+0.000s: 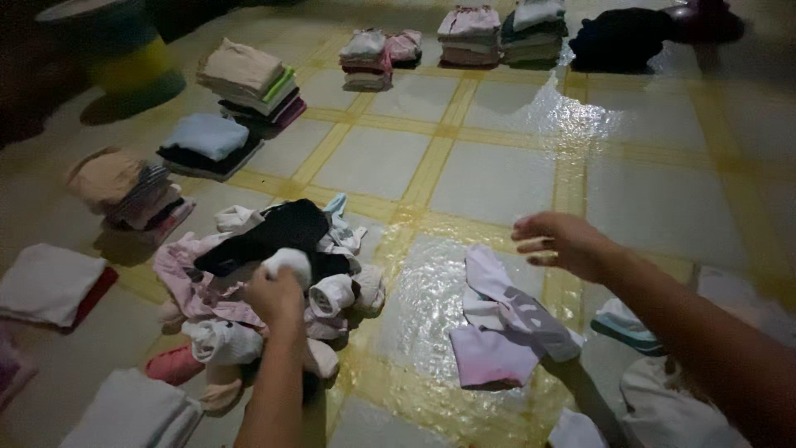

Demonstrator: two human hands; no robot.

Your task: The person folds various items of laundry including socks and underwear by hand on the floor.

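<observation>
Many folded stacks (pixel 245 83) already ring the floor (pixel 497 178), yet the sock pile (pixel 274 274) remains: left hand (pixel 274 299) grips a white sock (pixel 288 261), right hand (pixel 564 242) hovers open.

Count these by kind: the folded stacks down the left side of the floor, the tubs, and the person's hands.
Folded stacks, left side: 5
Tub: 1
Hands: 2, the left hand gripping a white sock bundle, the right hand open
Total: 8
</observation>
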